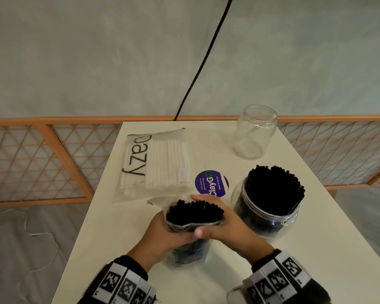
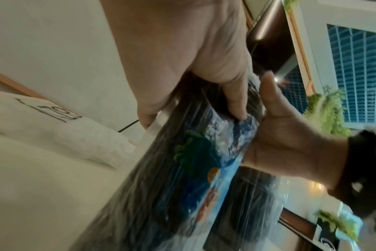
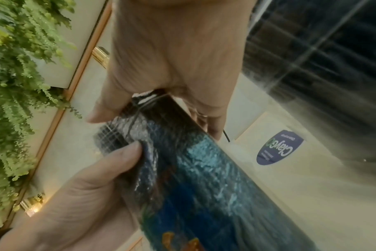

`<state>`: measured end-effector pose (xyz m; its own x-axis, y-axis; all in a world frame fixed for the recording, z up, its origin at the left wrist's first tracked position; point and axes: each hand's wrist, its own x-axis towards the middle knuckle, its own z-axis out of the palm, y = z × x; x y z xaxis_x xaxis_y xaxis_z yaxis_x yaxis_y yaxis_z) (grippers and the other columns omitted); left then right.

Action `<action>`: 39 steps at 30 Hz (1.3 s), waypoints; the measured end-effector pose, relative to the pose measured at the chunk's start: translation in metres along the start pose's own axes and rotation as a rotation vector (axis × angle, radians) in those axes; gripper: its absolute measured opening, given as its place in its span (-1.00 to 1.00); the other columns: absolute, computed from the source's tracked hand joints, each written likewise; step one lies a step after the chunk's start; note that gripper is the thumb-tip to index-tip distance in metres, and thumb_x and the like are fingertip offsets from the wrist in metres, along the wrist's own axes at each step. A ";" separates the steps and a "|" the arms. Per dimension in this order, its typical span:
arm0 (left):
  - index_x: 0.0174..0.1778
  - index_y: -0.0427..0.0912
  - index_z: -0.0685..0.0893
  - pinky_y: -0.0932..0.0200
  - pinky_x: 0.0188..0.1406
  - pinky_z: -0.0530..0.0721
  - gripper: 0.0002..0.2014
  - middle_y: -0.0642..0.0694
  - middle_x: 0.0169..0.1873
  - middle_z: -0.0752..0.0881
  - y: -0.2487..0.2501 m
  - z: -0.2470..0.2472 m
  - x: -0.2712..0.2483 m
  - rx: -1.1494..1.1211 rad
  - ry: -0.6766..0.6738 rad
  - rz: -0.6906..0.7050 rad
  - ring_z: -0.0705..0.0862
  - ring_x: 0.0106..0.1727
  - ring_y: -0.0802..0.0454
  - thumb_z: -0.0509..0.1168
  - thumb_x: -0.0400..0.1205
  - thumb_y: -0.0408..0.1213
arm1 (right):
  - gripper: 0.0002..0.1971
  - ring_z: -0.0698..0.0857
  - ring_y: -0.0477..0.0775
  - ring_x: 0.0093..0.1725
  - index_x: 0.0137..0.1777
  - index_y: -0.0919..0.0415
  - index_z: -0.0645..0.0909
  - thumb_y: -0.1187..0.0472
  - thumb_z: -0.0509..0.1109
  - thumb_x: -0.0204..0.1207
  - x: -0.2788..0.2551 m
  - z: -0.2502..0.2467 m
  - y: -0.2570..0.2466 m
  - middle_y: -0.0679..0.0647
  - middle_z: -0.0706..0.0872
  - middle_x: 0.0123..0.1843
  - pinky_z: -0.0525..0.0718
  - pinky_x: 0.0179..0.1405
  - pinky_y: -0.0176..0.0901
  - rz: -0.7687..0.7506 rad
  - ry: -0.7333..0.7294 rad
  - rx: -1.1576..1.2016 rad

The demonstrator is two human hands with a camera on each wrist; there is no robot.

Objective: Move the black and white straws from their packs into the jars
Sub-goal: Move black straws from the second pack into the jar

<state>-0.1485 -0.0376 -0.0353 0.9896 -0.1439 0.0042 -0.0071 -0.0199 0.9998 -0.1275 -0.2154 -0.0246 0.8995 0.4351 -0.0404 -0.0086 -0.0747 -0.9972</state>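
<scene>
Near the front edge of the tabletop [image 1: 206,281], the left hand [image 1: 162,235] and right hand [image 1: 226,224] both clasp an upright clear pack of black straws [image 1: 194,212], fingers curled around it. Just right of the pack, a jar [image 1: 266,218] holds black straws. Beyond the pack lie a white-straw pack [image 1: 160,163] and an empty jar [image 1: 253,132].

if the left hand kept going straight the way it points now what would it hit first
The left hand, holding the pack of black straws, points away from the person and slightly right. Likely first: the ClayGo sticker area, bare table; the white straw pack lies just left. Depth is unclear.
</scene>
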 end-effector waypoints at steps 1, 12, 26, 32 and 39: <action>0.04 0.04 0.68 0.36 0.00 0.68 -0.39 0.21 -0.05 0.81 -0.003 0.002 0.000 0.031 -0.008 -0.023 0.74 0.08 0.22 0.62 0.03 -0.07 | -0.10 0.60 0.02 0.35 0.38 0.04 0.51 -0.12 0.71 -0.03 0.002 0.002 0.002 0.14 0.59 0.34 0.59 0.33 -0.02 0.007 -0.016 0.044; -0.14 -0.02 0.72 0.24 -0.12 0.72 -0.52 0.04 -0.25 0.80 -0.050 0.009 0.009 0.118 -0.059 -0.196 0.76 -0.13 0.19 0.56 -0.01 -0.14 | -0.21 0.68 0.05 0.22 0.31 0.34 0.50 0.06 0.69 0.10 0.008 0.012 0.037 0.07 0.74 0.14 0.65 0.13 -0.16 0.111 -0.072 0.089; 0.18 -0.13 0.65 -0.06 0.18 0.69 -0.35 -0.10 0.03 0.79 -0.064 0.004 0.010 0.011 0.054 -0.122 0.74 0.13 0.01 0.56 0.12 -0.16 | -0.48 0.66 -0.23 0.15 0.12 -0.06 0.55 0.06 0.62 0.15 0.001 -0.003 0.011 -0.09 0.69 0.15 0.56 0.14 -0.28 -0.003 0.212 -0.146; 0.13 -0.10 0.65 0.05 0.10 0.70 -0.35 -0.04 -0.02 0.81 -0.065 0.002 0.012 -0.018 0.065 -0.120 0.75 0.09 0.05 0.60 0.07 -0.21 | -0.56 0.60 -0.07 0.10 -0.10 -0.34 0.47 -0.54 0.29 0.13 0.003 -0.001 -0.003 -0.13 0.64 0.02 0.59 0.05 -0.22 -0.164 0.255 -0.434; -0.03 -0.02 0.69 0.14 0.02 0.71 -0.44 0.07 -0.15 0.84 -0.065 -0.001 0.012 -0.057 0.089 -0.145 0.78 -0.02 0.13 0.61 0.03 -0.28 | -0.73 0.66 -0.02 -0.11 -0.21 -0.05 0.55 -0.20 0.44 0.27 0.007 0.001 -0.030 0.01 0.67 -0.19 0.65 -0.09 -0.06 -0.176 0.291 -0.312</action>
<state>-0.1364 -0.0366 -0.1005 0.9884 -0.0555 -0.1411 0.1425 0.0219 0.9895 -0.1217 -0.2095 0.0049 0.9610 0.1989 0.1922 0.2474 -0.3077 -0.9188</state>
